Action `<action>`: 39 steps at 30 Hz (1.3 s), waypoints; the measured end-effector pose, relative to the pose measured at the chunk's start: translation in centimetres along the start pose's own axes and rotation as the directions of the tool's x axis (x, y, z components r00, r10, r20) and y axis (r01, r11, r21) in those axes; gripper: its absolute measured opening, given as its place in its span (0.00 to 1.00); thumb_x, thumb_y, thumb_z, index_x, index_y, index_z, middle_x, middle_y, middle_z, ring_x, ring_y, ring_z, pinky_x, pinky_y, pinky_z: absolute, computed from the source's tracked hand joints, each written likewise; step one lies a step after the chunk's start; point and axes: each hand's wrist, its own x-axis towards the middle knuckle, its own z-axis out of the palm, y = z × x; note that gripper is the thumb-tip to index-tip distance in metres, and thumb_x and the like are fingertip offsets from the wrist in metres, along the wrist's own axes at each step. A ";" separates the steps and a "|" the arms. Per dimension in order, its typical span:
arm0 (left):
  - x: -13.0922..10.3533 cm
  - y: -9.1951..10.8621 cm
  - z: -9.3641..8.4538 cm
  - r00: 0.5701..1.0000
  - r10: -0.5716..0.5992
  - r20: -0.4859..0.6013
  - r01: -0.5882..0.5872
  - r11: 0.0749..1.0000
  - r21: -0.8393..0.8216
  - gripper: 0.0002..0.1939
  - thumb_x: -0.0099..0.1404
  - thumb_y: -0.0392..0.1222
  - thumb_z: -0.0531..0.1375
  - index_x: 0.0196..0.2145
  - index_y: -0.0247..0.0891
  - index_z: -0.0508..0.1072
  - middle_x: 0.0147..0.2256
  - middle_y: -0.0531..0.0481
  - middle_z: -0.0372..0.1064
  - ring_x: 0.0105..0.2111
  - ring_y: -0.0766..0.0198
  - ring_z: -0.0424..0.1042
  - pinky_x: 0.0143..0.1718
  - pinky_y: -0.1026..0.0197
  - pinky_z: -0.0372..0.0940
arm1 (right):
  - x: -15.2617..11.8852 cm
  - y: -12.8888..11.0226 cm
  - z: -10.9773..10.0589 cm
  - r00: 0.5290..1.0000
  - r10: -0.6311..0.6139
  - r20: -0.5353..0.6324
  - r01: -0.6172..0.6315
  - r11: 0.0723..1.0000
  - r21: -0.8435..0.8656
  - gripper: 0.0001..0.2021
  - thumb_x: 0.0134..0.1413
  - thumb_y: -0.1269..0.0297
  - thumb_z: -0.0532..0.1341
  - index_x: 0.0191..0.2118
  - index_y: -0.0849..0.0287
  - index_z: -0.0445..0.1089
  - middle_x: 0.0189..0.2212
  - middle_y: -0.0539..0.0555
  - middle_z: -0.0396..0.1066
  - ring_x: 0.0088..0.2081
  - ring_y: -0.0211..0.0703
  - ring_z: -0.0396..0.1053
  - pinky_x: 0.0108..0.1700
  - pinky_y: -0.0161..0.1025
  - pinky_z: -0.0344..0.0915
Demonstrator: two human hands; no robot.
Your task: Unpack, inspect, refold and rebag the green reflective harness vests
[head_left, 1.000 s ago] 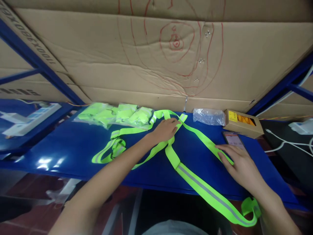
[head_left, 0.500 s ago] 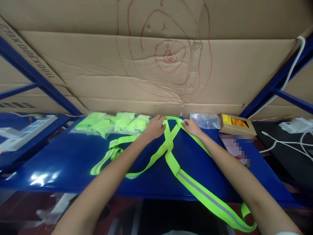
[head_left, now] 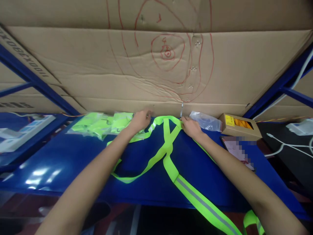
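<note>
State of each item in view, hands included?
Green strap harness: spread out, straps crossed, one part hanging off the front edge
Bagged green straps: folded, in clear plastic
Left hand: raised near the bagged straps, grip unclear
Right hand: closed on the harness
Clear plastic bag: crumpled
Cardboard box: orange contents showing through an opening
Phone: lying flat, partly pixelated

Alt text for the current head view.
A person's right hand touches neon green strapping laid crossed on a blue table; the left hand is near bagged green pieces. A clear plastic bag, a cardboard box and a flat device lie at right.
</note>
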 end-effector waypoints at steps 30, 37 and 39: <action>-6.2 -4.9 -1.3 0.939 -0.296 0.174 0.343 0.830 -0.439 0.15 0.65 0.51 0.56 0.40 0.38 0.72 0.19 0.56 0.61 0.17 0.64 0.61 0.21 0.63 0.58 | 6.4 -7.3 7.4 0.875 -0.410 -0.258 0.484 0.724 0.492 0.22 0.62 0.70 0.63 0.62 0.58 0.69 0.58 0.61 0.73 0.57 0.51 0.71 0.59 0.49 0.66; -8.9 -2.3 -0.7 0.974 -0.208 0.096 0.212 0.977 -0.036 0.19 0.68 0.58 0.59 0.46 0.41 0.77 0.42 0.41 0.73 0.43 0.46 0.74 0.44 0.52 0.65 | 6.6 -7.1 7.3 0.911 -0.356 -0.210 0.411 0.722 0.557 0.22 0.58 0.73 0.65 0.59 0.60 0.71 0.55 0.61 0.76 0.51 0.49 0.74 0.59 0.49 0.65; -9.5 -0.6 0.3 0.992 -0.107 0.063 0.091 0.974 0.209 0.22 0.71 0.56 0.56 0.55 0.40 0.73 0.52 0.37 0.70 0.50 0.42 0.71 0.50 0.48 0.64 | 6.4 -7.2 6.7 0.914 -0.362 -0.185 0.400 0.721 0.566 0.23 0.58 0.75 0.64 0.60 0.61 0.71 0.55 0.61 0.76 0.51 0.48 0.74 0.58 0.48 0.65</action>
